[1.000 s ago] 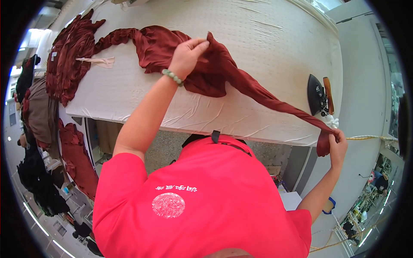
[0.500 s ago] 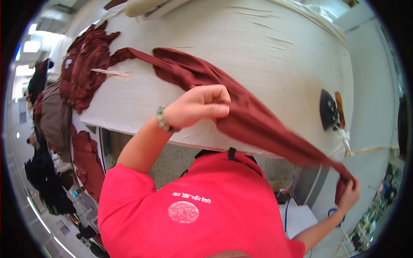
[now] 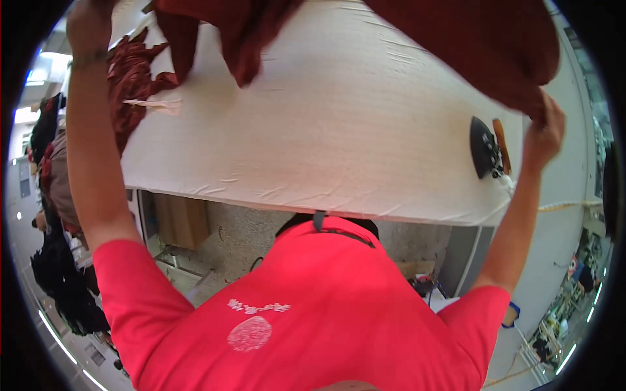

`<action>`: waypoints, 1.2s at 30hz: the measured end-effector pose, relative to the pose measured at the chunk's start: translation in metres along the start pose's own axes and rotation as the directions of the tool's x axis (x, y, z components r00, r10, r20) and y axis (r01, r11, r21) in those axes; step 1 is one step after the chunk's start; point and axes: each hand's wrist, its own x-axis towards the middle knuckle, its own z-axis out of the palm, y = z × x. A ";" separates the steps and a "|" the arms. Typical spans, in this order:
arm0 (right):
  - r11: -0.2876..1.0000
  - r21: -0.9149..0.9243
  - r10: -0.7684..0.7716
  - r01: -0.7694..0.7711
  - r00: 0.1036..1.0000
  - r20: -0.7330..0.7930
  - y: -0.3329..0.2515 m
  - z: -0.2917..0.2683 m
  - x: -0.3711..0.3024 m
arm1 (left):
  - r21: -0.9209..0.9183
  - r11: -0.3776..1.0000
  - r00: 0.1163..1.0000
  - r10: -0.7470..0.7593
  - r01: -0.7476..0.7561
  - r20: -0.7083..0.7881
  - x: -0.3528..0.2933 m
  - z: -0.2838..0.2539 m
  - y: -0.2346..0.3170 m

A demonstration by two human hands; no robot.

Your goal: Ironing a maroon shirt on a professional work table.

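Observation:
A dark red cloth [image 3: 469, 45] hangs raised across the top of the view, its upper part cut off by the rim. At the far right my right hand [image 3: 546, 135] is closed on the cloth's lower corner. My left hand [image 3: 90, 29] is lifted at the upper left, beside hanging folds of dark red cloth [image 3: 241, 45]. Shadow and the picture's edge hide its fingers. Below the cloth lies the white-covered table [image 3: 313, 143].
A crumpled dark red garment pile [image 3: 130, 85] with a pale strip [image 3: 156, 105] lies at the table's left. An iron [image 3: 484, 148] with a brown handle rests near the right edge. Dark clothes [image 3: 59, 280] hang farther left.
Both hands have risen away from me, the left one toward the upper left. The cloth, stretched low across the table's front before, is now up and spread at the top.

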 end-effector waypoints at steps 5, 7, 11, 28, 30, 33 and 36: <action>0.984 -0.019 -0.165 0.178 0.946 0.279 -0.040 0.025 -0.099 | 0.687 0.655 0.900 -0.437 0.314 0.006 -0.242 -0.069 -0.118; 0.978 0.028 -0.191 0.207 0.832 0.520 -0.053 0.022 -0.164 | 0.945 0.301 0.803 -0.529 -0.127 0.276 -0.331 -0.072 -0.146; 0.912 0.083 0.214 -0.403 0.637 0.740 -0.058 0.014 -0.236 | 0.443 0.348 0.469 -0.860 0.826 -0.200 -0.432 -0.038 -0.159; 0.842 -0.043 0.395 -0.538 0.560 0.728 -0.075 -0.045 -0.272 | 0.505 0.313 0.418 -0.902 0.804 -0.107 -0.408 -0.070 -0.112; 0.748 -0.036 0.472 -0.663 0.493 0.731 -0.086 -0.047 -0.276 | 0.576 0.226 0.365 -0.921 0.786 -0.137 -0.410 -0.067 -0.113; 0.663 -0.203 0.582 -0.720 0.326 0.745 -0.100 -0.035 -0.270 | 0.612 0.208 0.273 -0.962 0.763 -0.013 -0.403 -0.065 -0.111; 0.708 -0.357 0.587 -0.609 0.227 0.777 -0.102 -0.022 -0.267 | 0.611 0.270 0.257 -0.960 0.744 0.111 -0.393 -0.066 -0.105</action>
